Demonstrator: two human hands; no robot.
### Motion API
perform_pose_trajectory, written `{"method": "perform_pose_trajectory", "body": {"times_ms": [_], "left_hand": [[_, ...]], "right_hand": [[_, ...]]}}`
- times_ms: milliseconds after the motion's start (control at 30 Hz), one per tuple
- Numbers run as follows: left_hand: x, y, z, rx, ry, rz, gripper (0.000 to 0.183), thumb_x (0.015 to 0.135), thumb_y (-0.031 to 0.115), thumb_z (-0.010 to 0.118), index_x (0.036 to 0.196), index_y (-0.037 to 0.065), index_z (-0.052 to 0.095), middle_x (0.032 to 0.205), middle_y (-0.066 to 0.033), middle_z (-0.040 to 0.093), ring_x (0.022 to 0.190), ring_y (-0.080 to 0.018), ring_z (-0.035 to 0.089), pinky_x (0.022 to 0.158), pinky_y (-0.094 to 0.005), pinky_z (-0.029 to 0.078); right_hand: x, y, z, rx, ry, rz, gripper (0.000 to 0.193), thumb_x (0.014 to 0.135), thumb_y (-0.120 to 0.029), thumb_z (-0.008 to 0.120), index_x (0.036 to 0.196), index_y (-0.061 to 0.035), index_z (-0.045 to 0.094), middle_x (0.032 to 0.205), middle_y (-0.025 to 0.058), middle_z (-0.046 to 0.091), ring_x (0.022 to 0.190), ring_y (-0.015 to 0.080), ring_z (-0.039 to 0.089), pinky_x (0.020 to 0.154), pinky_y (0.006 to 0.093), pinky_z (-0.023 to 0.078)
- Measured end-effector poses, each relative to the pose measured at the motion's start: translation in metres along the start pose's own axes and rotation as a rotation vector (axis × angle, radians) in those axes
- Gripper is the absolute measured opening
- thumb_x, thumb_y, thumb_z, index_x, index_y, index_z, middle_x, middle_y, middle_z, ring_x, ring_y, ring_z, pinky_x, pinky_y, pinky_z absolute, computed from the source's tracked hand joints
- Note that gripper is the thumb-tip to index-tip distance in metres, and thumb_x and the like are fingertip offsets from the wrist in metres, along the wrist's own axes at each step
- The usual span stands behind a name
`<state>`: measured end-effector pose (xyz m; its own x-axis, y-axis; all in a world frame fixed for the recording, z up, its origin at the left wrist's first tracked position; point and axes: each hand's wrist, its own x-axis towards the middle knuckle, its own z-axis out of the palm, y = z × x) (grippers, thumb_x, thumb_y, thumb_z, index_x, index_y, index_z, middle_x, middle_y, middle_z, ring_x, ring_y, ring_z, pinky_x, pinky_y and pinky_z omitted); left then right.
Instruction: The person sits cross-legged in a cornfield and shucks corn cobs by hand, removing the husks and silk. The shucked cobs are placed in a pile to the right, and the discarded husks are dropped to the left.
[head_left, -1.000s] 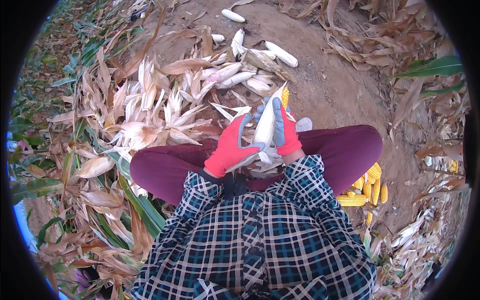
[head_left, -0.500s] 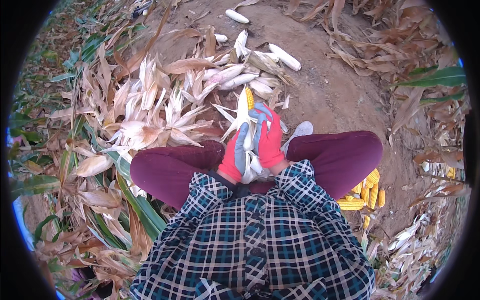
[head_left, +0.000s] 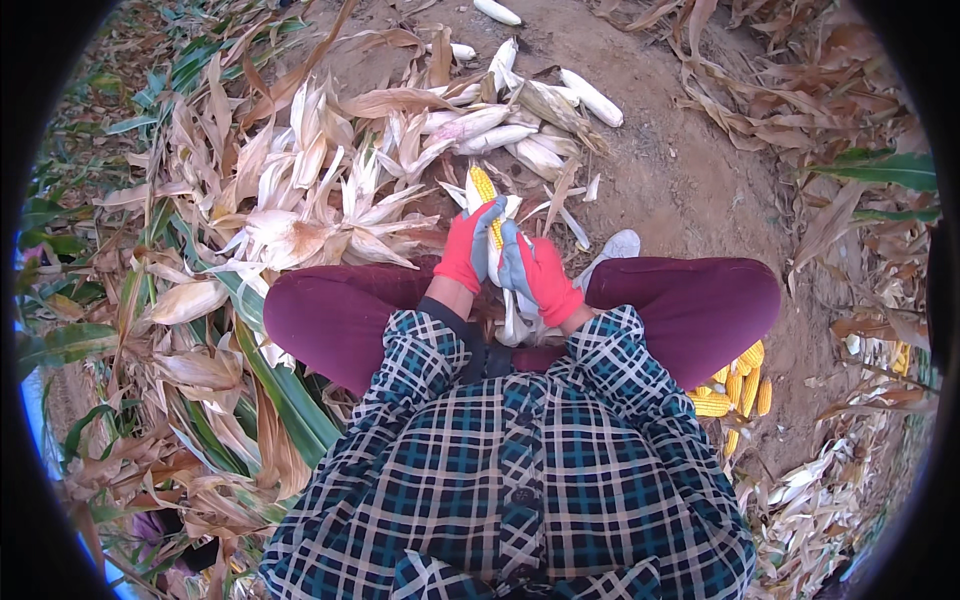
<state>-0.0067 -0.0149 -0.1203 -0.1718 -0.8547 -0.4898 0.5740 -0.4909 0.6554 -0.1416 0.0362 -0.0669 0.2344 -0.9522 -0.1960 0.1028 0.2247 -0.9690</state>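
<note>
Yellow corn cob (head_left: pixel 484 190), partly wrapped in pale dry husk, held upright between both hands just above the person's lap, over the bare dirt ground (head_left: pixel 690 180). Kernel tip pokes out above the gloves. Left hand (head_left: pixel 468 250) in red-and-grey work glove, fingers (head_left: pixel 487 222) closed around the cob's left side and husk. Right hand (head_left: pixel 535 268) in matching glove, fingers (head_left: pixel 510 250) closed on the right side; the two gloves touch. Loose white husk leaves (head_left: pixel 516 322) hang below the hands between the knees. Person sits cross-legged, maroon trousers (head_left: pixel 690 300), blue-green plaid shirt (head_left: pixel 520 480). Pile of unhusked pale corn ears (head_left: pixel 530 120) just beyond the hands, toward the ground's far edge. Heap of stripped dry husks (head_left: pixel 300 210) to the person's left. Small pile of husked yellow cobs (head_left: pixel 735 385) beside the right thigh. Green and brown corn leaves (head_left: pixel 270 390) by the left thigh.
</note>
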Motion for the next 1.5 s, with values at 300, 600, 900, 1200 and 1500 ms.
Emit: {"method": "perform_pose_trajectory", "body": {"times_ms": [300, 600, 900, 1200, 1500], "left_hand": [[0.013, 0.013, -0.019, -0.097, 0.162, 0.125, 0.027, 0.087, 0.031, 0.068, 0.098, 0.008, 0.060, 0.080, -0.0091, 0.063, 0.068, -0.0233, 0.064, 0.065, -0.0354, 0.054], [-0.033, 0.024, 0.033, 0.169, -0.031, 0.353, 0.031, 0.087, 0.015, 0.068, 0.112, 0.003, 0.054, 0.091, -0.0064, 0.064, 0.080, -0.0176, 0.065, 0.072, -0.0300, 0.055], [-0.059, 0.039, 0.051, 0.187, -0.228, 0.429, 0.045, 0.087, 0.014, 0.068, 0.125, 0.000, 0.050, 0.097, -0.0088, 0.064, 0.089, -0.0191, 0.064, 0.077, -0.0325, 0.054], [-0.082, 0.076, 0.058, 0.400, -0.162, 0.421, 0.050, 0.103, 0.040, 0.041, 0.094, -0.004, 0.063, 0.083, -0.0138, 0.068, 0.076, -0.0220, 0.067, 0.075, -0.0317, 0.053], [-0.099, 0.077, 0.046, 0.218, -0.237, 0.451, 0.053, 0.103, 0.040, 0.039, 0.094, -0.006, 0.064, 0.091, -0.0179, 0.068, 0.086, -0.0275, 0.068, 0.084, -0.0370, 0.052]], "right_hand": [[-0.050, 0.005, 0.000, -0.546, -0.049, -0.358, 0.039, 0.104, -0.027, 0.044, 0.082, -0.0012, 0.063, 0.068, 0.0043, 0.061, 0.060, 0.0153, 0.057, 0.060, 0.0328, 0.046], [-0.020, 0.013, -0.050, 0.042, 0.210, -0.163, 0.048, 0.093, -0.018, 0.064, 0.134, 0.0001, 0.045, 0.130, 0.0134, 0.053, 0.122, 0.0230, 0.052, 0.102, 0.0344, 0.043], [-0.032, 0.013, -0.017, -0.423, -0.039, -0.067, 0.072, 0.071, -0.035, 0.081, 0.130, -0.0062, 0.050, 0.117, 0.0185, 0.064, 0.109, 0.0317, 0.063, 0.090, 0.0389, 0.050], [-0.042, 0.009, -0.023, -0.575, -0.116, -0.028, 0.079, 0.068, -0.034, 0.081, 0.137, -0.0091, 0.049, 0.120, 0.0173, 0.064, 0.110, 0.0326, 0.062, 0.092, 0.0402, 0.049], [-0.043, 0.018, -0.028, -0.600, -0.140, -0.143, 0.073, 0.069, -0.028, 0.082, 0.133, -0.0082, 0.052, 0.117, 0.0150, 0.065, 0.109, 0.0295, 0.064, 0.090, 0.0373, 0.051]]}}
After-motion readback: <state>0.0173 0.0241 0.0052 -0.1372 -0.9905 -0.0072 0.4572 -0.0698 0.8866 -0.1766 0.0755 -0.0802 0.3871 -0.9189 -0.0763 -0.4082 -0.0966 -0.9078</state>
